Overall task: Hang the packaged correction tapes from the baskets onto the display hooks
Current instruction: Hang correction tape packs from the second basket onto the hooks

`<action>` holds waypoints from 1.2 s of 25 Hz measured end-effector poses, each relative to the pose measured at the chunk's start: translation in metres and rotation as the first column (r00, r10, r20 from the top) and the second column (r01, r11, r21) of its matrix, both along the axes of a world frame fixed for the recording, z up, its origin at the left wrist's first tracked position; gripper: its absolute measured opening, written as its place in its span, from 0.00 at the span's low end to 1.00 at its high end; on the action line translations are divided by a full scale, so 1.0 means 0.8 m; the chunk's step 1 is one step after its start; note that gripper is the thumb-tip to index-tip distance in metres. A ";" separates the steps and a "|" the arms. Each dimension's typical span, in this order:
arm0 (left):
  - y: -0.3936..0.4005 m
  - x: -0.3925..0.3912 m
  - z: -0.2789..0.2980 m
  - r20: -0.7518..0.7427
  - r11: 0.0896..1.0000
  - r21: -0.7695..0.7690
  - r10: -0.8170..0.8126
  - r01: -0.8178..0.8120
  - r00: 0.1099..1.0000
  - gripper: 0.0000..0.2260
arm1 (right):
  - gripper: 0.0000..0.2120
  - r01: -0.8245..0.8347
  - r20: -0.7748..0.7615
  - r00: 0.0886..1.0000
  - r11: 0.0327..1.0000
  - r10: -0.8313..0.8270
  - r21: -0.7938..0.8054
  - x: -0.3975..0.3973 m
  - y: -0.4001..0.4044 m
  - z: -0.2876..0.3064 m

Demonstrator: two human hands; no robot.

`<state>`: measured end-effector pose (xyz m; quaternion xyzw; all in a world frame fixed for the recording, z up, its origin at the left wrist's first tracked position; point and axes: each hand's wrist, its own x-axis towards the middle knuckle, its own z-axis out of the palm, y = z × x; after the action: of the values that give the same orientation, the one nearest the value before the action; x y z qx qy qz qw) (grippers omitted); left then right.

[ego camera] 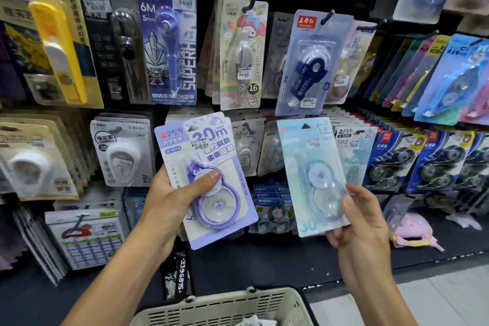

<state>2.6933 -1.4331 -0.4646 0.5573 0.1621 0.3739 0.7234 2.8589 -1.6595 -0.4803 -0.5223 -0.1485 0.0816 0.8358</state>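
Before a dark display wall of carded stationery, two bare hands each hold a packaged correction tape upright. Left hand point(174, 193): fingers curl behind a purple pack point(209, 180), actually two overlapping cards, with the thumb pressed across the clear blister on the front. The front card reads "30m" and shows a purple tape wheel. Right hand point(362, 219): thumb and fingers pinch the lower right edge of a pale teal pack point(312, 172), whose hang hole at the top is free of any hook. The two packs are apart, side by side, at the level of the lower row of hooks.

Upper row, left to right: a yellow cutter point(59, 47), a purple "6M" tape pen point(168, 37), a "My Melody" card point(242, 53), and a navy tape point(309, 66), each hanging from a black hook. Lower row: white tapes point(121, 153) at left, and blue multi-packs point(428, 161) at right, hanging in overlapping stacks. More teal cards point(354, 151) hang just behind the teal pack.

Bottom centre: the rim of a beige slotted basket point(225, 304) sits below both forearms; a little of its contents shows, too cropped to identify. Pale floor tiles point(444, 299) appear at lower right, and a pink item point(415, 230) lies on the dark shelf base near the right hand.
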 end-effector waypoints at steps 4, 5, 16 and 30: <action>0.002 0.001 -0.001 0.019 1.000 0.003 0.006 -0.006 1.000 0.31 | 0.11 0.195 0.076 0.980 0.966 -0.184 -0.171 0.009 0.017 0.002; 0.004 0.001 -0.001 0.026 1.000 -0.002 0.012 -0.012 1.000 0.29 | 0.11 0.220 0.081 0.974 0.962 -0.210 -0.160 0.008 0.023 -0.001; -0.016 0.005 -0.002 0.007 0.994 0.056 0.094 -0.094 0.996 0.29 | 0.23 -0.284 0.211 0.900 0.881 0.380 -0.377 -0.049 0.096 0.007; 0.007 -0.020 0.016 0.010 0.990 -0.009 0.139 -0.138 0.990 0.16 | 0.09 0.161 0.124 0.983 0.952 -0.132 -0.261 0.020 0.048 0.012</action>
<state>2.6769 -1.4278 -0.4515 0.5397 0.1982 0.4255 0.6989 2.8753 -1.6208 -0.4709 -0.6445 -0.1405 0.0110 0.7515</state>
